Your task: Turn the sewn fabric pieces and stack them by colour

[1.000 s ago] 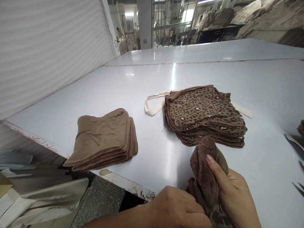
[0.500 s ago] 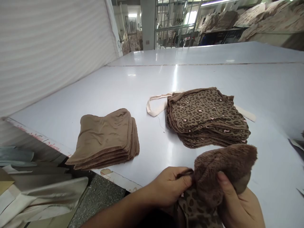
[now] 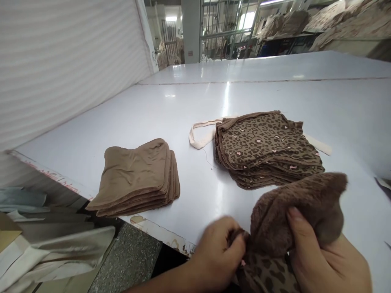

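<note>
At the table's near edge, my right hand (image 3: pixel 326 252) grips a brown plush fabric piece (image 3: pixel 284 215), thumb on its furry face. A leopard-print side of the fabric hangs below. My left hand (image 3: pixel 220 248), slightly blurred, is closed on the left edge of the same fabric, pinching it between thumb and fingers. Just beyond the hands lies a stack of leopard-print fabric pieces (image 3: pixel 269 142) with plush undersides. A pale fabric strip (image 3: pixel 198 138) passes beneath that stack. To the left sits a stack of plain brown fabric pieces (image 3: pixel 134 171), smooth side up.
The white table (image 3: pixel 183 101) stretches far back, with a seam across it. A white quilted-looking sheet (image 3: pixel 67 61) rises along the left. Fabric scraps (image 3: pixel 73 252) lie below the table's near left edge. Heaped cloth (image 3: pixel 354 24) and a metal rack (image 3: pixel 226 32) stand behind.
My right hand has moved right and the plush piece with it, its far corner now stretched further up and right. My left hand keeps its hold and has turned slightly.
</note>
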{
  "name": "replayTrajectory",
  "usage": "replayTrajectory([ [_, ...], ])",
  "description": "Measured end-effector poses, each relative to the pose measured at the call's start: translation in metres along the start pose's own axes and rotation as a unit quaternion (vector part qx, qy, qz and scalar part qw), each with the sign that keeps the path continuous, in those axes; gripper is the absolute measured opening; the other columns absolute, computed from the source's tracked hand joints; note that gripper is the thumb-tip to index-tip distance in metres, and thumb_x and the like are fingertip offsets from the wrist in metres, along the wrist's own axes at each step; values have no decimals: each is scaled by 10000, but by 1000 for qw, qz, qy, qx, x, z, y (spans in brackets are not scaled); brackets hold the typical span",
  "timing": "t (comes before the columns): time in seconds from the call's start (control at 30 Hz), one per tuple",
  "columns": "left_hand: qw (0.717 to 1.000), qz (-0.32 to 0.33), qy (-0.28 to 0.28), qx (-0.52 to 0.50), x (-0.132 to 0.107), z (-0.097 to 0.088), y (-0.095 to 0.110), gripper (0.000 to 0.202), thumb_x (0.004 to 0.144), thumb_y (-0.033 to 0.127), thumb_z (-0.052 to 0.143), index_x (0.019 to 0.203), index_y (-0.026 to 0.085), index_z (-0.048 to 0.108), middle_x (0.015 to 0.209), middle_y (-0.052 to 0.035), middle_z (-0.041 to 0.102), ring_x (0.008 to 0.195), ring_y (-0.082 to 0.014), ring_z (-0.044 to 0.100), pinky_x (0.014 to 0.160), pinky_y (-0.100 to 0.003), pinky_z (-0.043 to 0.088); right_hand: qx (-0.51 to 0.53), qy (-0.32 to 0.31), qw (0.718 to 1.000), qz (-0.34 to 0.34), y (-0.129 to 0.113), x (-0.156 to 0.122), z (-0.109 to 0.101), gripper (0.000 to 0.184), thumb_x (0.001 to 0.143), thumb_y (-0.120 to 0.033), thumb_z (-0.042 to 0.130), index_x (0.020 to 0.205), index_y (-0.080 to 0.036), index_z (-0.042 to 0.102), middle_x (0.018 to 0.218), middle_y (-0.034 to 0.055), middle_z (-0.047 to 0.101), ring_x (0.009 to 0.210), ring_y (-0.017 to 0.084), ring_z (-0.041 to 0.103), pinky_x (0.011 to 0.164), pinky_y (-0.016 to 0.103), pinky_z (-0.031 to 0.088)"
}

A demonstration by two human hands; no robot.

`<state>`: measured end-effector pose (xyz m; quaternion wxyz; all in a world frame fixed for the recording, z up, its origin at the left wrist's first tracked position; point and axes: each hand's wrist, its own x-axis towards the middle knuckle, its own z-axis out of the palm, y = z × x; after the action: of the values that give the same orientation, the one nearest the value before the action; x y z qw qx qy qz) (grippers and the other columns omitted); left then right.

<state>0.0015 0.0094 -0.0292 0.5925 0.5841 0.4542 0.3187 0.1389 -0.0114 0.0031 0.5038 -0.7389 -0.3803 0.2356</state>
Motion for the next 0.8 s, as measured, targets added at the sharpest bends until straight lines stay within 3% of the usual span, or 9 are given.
replayTrajectory([
  [0.07,966,189,131,122,-1,-10,15,183,872,333,460,880,154,497,834,-57,539,794,-181,511,715,-310,410,-8,3,1000,17,-5,7,1,412,778,-579,571,869,-187,660,768,49,679,766,235,612,602,276,496],
  [0.13,904,334,152,220,-2,-14,25,224,877,374,469,918,155,494,861,-67,555,812,-193,523,718,-317,416,5,-5,1000,31,-6,12,2,450,731,-614,588,868,-191,660,780,48,691,758,234,619,600,271,503],
  [0.27,827,412,74,374,1,-7,18,335,928,398,365,717,175,499,657,-21,529,572,-152,463,493,-285,321,108,-54,987,107,0,12,6,469,660,-640,647,805,-195,646,651,31,666,577,202,606,442,251,474],
  [0.43,774,534,46,337,7,7,-3,452,957,240,284,529,179,419,471,22,392,415,-108,292,386,-268,195,248,-99,944,191,5,12,11,393,631,-562,729,727,-208,587,560,-11,609,462,160,544,394,240,426],
  [0.53,787,543,3,292,4,12,-11,488,969,244,277,497,179,384,434,39,339,382,-90,232,354,-247,162,274,-93,939,187,8,18,13,370,682,-558,693,750,-217,565,554,-34,573,459,149,527,414,240,426],
  [0.6,817,506,-51,271,0,13,-17,508,979,292,242,501,180,369,433,41,326,374,-83,228,345,-240,150,282,-101,937,181,10,21,15,376,698,-560,675,777,-209,568,554,-34,557,465,149,519,427,247,425],
  [0.73,887,313,-176,290,-4,1,-21,492,948,422,296,528,182,386,450,34,369,393,-84,319,347,-216,188,280,-136,939,149,15,19,21,368,722,-519,674,764,-164,585,583,-20,543,525,136,493,482,239,414],
  [0.8,918,215,-159,291,-4,-11,-14,385,906,441,397,622,192,471,539,21,479,484,-107,438,422,-190,318,278,-138,943,118,14,14,23,343,756,-497,653,762,-162,581,627,-18,547,579,132,484,525,232,417],
])
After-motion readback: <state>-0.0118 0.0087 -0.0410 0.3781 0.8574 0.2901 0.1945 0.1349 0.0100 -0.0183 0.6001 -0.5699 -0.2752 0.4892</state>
